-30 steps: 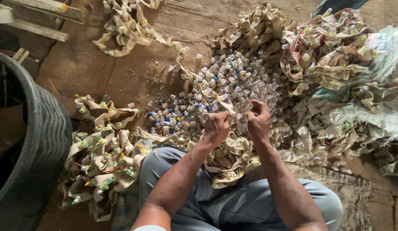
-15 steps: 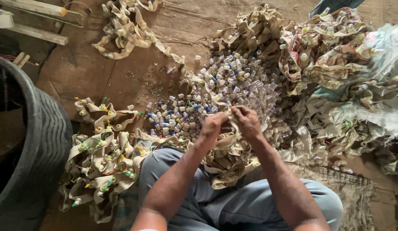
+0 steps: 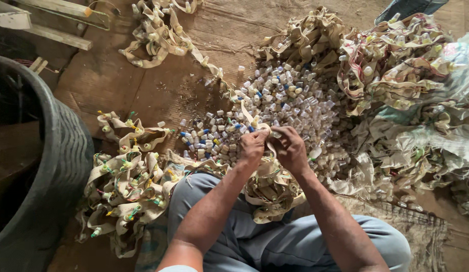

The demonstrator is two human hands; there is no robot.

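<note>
- Fingers: we see the left hand [image 3: 253,146] and the right hand [image 3: 291,148] side by side, fingers of both pinched together on one beige strip [image 3: 254,120] that rises from between them; a small pale piece sits at the right hand's fingertips.
- Strip: it curves up to the far left of the hands and runs down into a bunched heap of strips [image 3: 272,189] lying on our lap, just near of the hands.
- Caps: just beyond the hands, a wide pile of small clear, white and blue caps [image 3: 274,106] is spread on the wooden floor [image 3: 159,90].
- Left: a loose mound of beige strips with green and yellow bits [image 3: 126,189] lies beside our left knee; a dark rubber tub [image 3: 58,171] stands at the left edge.
- Far: another strip tangle [image 3: 159,35] lies at the far left.
- Right: a large heap of strips with red threads [image 3: 400,70] rests on pale sacking, well apart from the hands.
</note>
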